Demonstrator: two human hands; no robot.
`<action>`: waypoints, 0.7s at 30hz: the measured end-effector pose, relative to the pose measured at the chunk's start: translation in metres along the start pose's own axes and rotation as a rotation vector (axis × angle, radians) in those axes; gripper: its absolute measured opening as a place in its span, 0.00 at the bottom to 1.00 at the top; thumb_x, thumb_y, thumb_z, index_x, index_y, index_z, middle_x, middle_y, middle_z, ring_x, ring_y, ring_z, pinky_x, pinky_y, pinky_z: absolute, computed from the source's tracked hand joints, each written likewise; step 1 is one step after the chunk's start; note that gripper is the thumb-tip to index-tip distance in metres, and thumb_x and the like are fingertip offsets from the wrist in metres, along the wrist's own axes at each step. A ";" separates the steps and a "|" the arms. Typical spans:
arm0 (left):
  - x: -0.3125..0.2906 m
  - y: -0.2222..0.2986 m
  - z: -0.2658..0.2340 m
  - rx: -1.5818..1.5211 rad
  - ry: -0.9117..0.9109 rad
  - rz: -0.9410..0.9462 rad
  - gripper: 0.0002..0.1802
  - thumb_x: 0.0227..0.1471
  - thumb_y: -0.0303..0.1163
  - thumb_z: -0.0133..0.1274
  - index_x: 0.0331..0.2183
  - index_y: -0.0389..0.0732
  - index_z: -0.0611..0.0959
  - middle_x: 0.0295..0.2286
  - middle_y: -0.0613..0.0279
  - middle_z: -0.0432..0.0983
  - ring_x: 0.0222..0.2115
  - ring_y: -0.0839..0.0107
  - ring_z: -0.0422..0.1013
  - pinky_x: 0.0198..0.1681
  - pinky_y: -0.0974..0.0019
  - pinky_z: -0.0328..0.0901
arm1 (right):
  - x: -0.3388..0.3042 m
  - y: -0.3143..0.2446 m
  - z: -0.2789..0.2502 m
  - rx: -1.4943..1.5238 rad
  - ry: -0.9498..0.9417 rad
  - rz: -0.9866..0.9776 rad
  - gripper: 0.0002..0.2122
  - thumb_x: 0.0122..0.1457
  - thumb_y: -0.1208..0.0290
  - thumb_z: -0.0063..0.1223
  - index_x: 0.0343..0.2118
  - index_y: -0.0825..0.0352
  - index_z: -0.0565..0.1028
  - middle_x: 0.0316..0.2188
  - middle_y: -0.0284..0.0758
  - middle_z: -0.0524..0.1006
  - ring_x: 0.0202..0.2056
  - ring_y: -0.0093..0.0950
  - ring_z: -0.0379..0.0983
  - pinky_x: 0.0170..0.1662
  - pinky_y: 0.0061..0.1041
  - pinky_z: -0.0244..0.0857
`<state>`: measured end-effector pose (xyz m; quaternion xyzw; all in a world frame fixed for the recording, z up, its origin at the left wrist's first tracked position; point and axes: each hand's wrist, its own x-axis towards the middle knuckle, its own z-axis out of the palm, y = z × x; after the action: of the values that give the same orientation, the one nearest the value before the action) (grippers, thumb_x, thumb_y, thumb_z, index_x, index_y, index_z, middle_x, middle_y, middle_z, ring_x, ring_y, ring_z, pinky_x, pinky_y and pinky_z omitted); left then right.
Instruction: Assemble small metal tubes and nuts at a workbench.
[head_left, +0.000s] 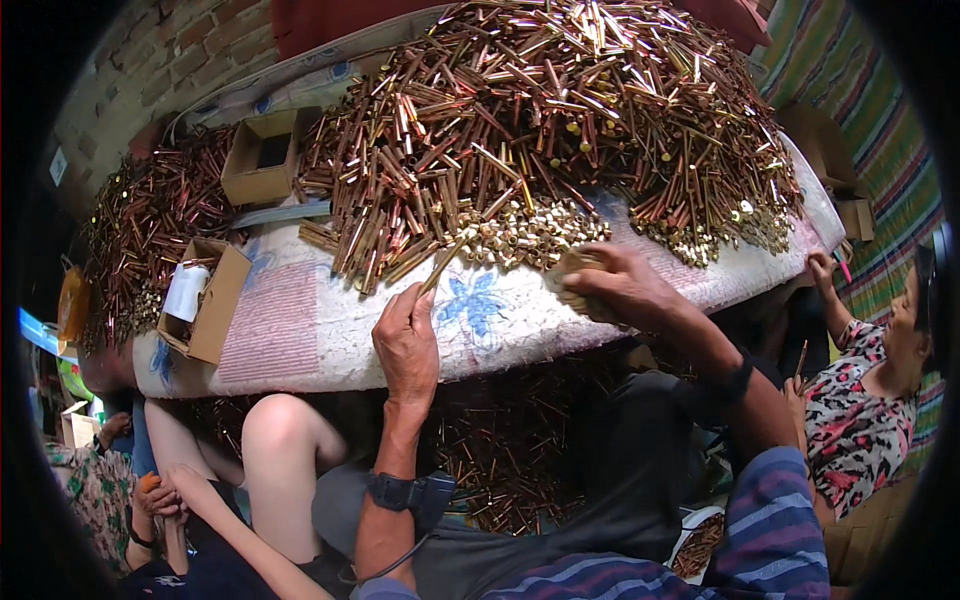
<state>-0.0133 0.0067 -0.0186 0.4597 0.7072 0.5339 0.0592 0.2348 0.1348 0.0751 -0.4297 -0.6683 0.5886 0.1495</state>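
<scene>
In the middle, my left hand (pixel 408 345) pinches a thin gold-coloured metal rod (pixel 441 268) that points up and to the right. My right hand (pixel 630 288) is closed around a roundish brownish object (pixel 580 278), blurred and partly covered by the fingers, so its kind is unclear. Just beyond both hands lies a heap of small pale-gold metal pieces (pixel 530 235), like short sleeves or nuts. Behind it rises a big pile of copper and gold-coloured metal rods (pixel 480 130). A white cloth with blue flowers (pixel 470 310) covers the table beneath them.
Two cardboard boxes, one farther back (pixel 262 165) and one holding a white roll (pixel 205 300), stand on the left among more rods (pixel 155 200). Seated people are at the left (pixel 110 490) and right (pixel 865 420). Many rods (pixel 505 450) lie under the table.
</scene>
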 end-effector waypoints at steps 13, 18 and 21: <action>0.000 -0.007 -0.008 -0.009 0.043 -0.006 0.11 0.59 0.25 0.54 0.41 0.30 0.81 0.29 0.45 0.77 0.29 0.49 0.75 0.32 0.53 0.67 | 0.093 -0.002 0.101 -0.656 -0.183 -0.666 0.24 0.54 0.70 0.60 0.54 0.71 0.70 0.24 0.55 0.75 0.26 0.48 0.76 0.32 0.43 0.68; -0.001 -0.009 -0.002 0.016 0.053 0.007 0.10 0.58 0.25 0.54 0.41 0.31 0.81 0.29 0.46 0.77 0.30 0.49 0.75 0.32 0.53 0.67 | 0.097 0.007 0.103 -0.944 -0.053 -0.733 0.29 0.53 0.66 0.63 0.59 0.62 0.68 0.41 0.45 0.75 0.37 0.44 0.77 0.36 0.43 0.70; -0.001 -0.004 -0.003 0.038 0.025 -0.004 0.10 0.58 0.25 0.54 0.41 0.32 0.81 0.29 0.47 0.76 0.30 0.49 0.75 0.32 0.53 0.67 | 0.092 0.003 0.100 -0.971 -0.015 -0.664 0.28 0.53 0.64 0.64 0.58 0.60 0.70 0.43 0.41 0.74 0.37 0.42 0.77 0.36 0.40 0.71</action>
<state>-0.0166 0.0045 -0.0207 0.4525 0.7187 0.5262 0.0426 0.1115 0.1377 0.0177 -0.2126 -0.9611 0.1398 0.1074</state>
